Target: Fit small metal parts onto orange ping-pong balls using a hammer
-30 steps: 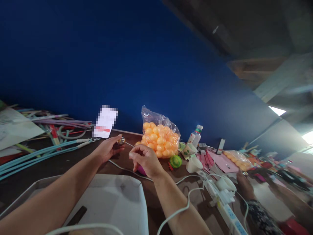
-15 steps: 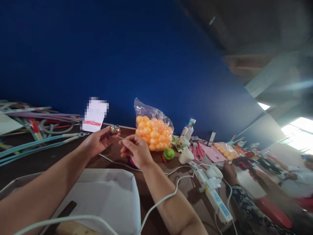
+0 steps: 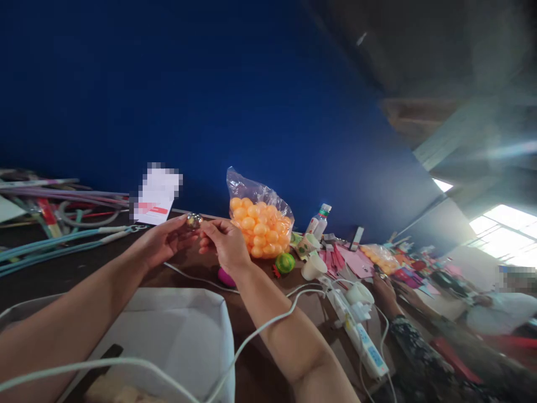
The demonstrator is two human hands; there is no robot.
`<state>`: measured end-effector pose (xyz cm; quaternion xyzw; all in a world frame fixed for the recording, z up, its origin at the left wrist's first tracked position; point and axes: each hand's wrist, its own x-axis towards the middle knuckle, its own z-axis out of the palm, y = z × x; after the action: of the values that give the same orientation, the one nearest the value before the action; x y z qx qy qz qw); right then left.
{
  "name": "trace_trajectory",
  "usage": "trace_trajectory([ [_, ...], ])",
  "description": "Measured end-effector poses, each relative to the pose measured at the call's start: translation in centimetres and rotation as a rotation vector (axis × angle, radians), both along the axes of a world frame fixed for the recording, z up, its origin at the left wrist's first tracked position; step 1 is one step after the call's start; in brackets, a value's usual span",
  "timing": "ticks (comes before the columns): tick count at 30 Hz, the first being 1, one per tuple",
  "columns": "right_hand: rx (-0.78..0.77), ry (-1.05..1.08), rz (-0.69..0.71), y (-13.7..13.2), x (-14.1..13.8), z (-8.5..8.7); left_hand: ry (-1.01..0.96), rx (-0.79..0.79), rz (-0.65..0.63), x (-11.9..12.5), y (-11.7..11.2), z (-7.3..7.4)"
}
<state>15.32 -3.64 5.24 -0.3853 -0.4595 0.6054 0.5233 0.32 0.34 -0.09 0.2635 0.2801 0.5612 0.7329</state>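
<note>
Between the thumb and fingers of my left hand (image 3: 170, 238) is a small shiny metallic ball (image 3: 194, 221), golden and silver in its reflections. My right hand (image 3: 229, 240) is closed in a pinch right beside the ball, its fingertips at the ball's right side. What the right fingers hold is hidden. Behind my right hand stands a clear plastic bag (image 3: 260, 229) full of orange balls. A magenta round object (image 3: 227, 277) lies under my right wrist, and a green-and-yellow round object (image 3: 285, 263) sits right of it.
A white bin (image 3: 184, 336) stands below my forearms, with a white cable (image 3: 268, 322) crossing in front. A power strip (image 3: 364, 341), paper cups (image 3: 314, 267) and a bottle (image 3: 321, 221) are to the right. Cords (image 3: 62, 243) lie left; a co-worker's hand (image 3: 386, 294) works at far right.
My right hand has moved left and up to the metallic ball, closing the gap. A thin pale piece seen at its fingertips earlier is now hidden. The view has shifted slightly.
</note>
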Motion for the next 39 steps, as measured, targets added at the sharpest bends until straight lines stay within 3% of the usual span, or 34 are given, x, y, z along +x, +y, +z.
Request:
trace_trajectory([
  [7, -0.05, 0.153, -0.005, 1.1, -1.5, 1.9, -0.033, 0.001, -0.007, -0.1, 0.1, 0.0],
  [17, -0.034, 0.172, -0.087, 1.3, -2.5, -1.1, -0.031, 0.118, -0.04, -0.2, 0.3, -0.6],
  [24, -0.116, 0.179, -0.123, 1.5, -2.4, -1.4, -0.034, 0.124, -0.018, -0.2, -0.1, -0.3],
  [31, -0.184, 0.184, -0.093, 1.5, -2.1, -1.4, -0.036, 0.164, -0.053, -0.1, 0.2, -0.5],
  [39, -0.207, 0.219, -0.05, 1.3, -1.9, -1.0, 0.037, 0.17, -0.005, 0.0, 0.3, -0.7],
])
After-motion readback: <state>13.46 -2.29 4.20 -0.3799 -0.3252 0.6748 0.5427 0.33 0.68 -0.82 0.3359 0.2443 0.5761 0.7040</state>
